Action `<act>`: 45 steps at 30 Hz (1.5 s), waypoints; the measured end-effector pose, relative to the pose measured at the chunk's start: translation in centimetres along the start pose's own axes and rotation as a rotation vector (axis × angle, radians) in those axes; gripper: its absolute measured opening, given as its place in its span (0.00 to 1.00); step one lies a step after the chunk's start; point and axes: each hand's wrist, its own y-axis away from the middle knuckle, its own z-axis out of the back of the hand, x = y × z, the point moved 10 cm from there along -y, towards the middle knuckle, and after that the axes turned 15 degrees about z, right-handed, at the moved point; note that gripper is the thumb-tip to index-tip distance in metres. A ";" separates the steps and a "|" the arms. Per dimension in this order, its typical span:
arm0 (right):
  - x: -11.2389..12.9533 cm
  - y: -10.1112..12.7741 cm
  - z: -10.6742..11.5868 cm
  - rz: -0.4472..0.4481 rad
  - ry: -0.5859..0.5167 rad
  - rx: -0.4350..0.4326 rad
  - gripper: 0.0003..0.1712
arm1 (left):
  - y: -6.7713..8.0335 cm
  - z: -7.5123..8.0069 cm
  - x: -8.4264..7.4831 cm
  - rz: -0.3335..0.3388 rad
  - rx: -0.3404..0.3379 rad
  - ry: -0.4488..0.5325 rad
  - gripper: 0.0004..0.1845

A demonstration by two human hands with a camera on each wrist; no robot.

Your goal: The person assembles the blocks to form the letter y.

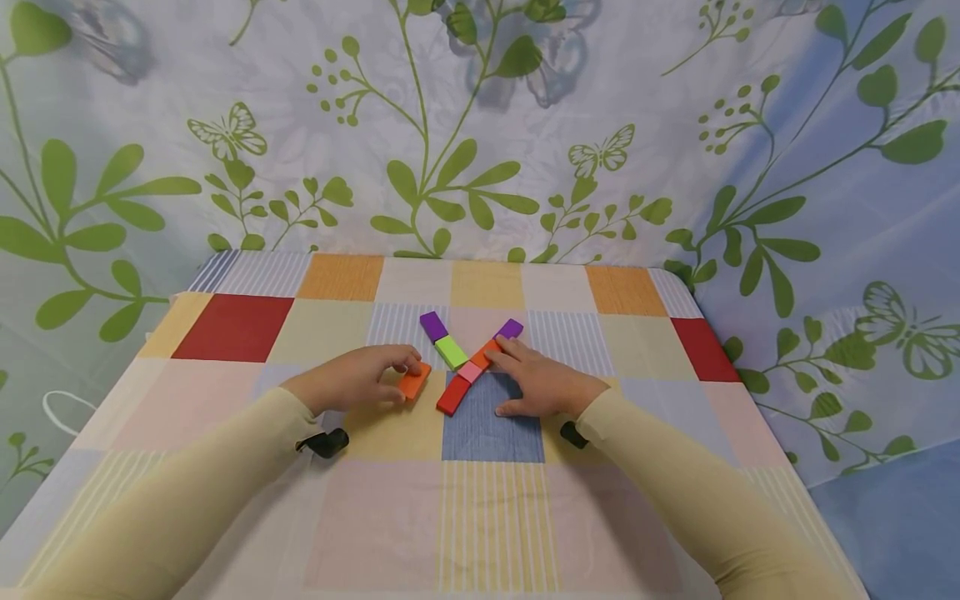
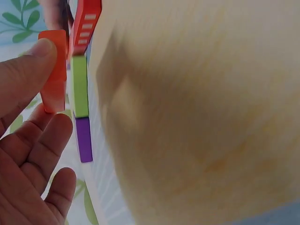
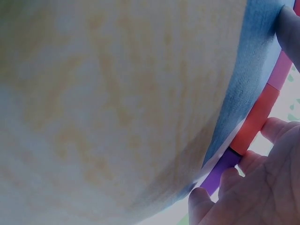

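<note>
My left hand (image 1: 360, 379) pinches an orange block (image 1: 414, 382) between thumb and fingers; in the left wrist view that held block (image 2: 57, 70) is close up, with other fingers loosely bent below it. Right of it, flat blocks form a Y shape on the cloth. One arm has a purple block (image 1: 432, 326) and a green block (image 1: 451, 352). Along the other diagonal lie a red block (image 1: 453, 395), a pink block (image 1: 470, 372), a second orange block (image 1: 486, 356) and another purple block (image 1: 511, 328). My right hand (image 1: 551, 379) has its fingers spread, fingertips touching the orange and purple end.
A patchwork-print cloth (image 1: 495, 525) covers the table. Behind and beside it hangs a curtain (image 1: 300, 75) with green leaves and butterflies. Dark straps (image 1: 326, 443) sit at both wrists. A white cable loop (image 1: 56, 408) shows at the left.
</note>
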 end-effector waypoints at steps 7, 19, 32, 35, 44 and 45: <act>0.0 0.0 0.0 -0.012 -0.004 0.010 0.58 | 0.5 -1.6 -1.1 -0.033 0.045 0.012 0.21; 0.1 0.0 0.0 -0.004 -0.005 0.004 0.57 | 1.5 -3.6 -2.6 -0.105 0.090 -0.015 0.18; 0.1 0.0 0.0 -0.001 -0.002 0.003 0.57 | 2.4 -4.7 -3.7 -0.166 0.105 -0.075 0.18; 0.1 0.0 0.1 -0.003 -0.003 0.004 0.57 | 2.4 -4.8 -3.7 -0.171 0.091 -0.093 0.18; 0.2 0.1 0.1 -0.005 -0.017 0.003 0.57 | 2.5 -4.7 -3.7 -0.144 0.045 -0.099 0.18; 0.2 0.1 0.1 -0.004 -0.016 0.003 0.57 | 2.5 -4.6 -3.7 -0.138 0.043 -0.098 0.18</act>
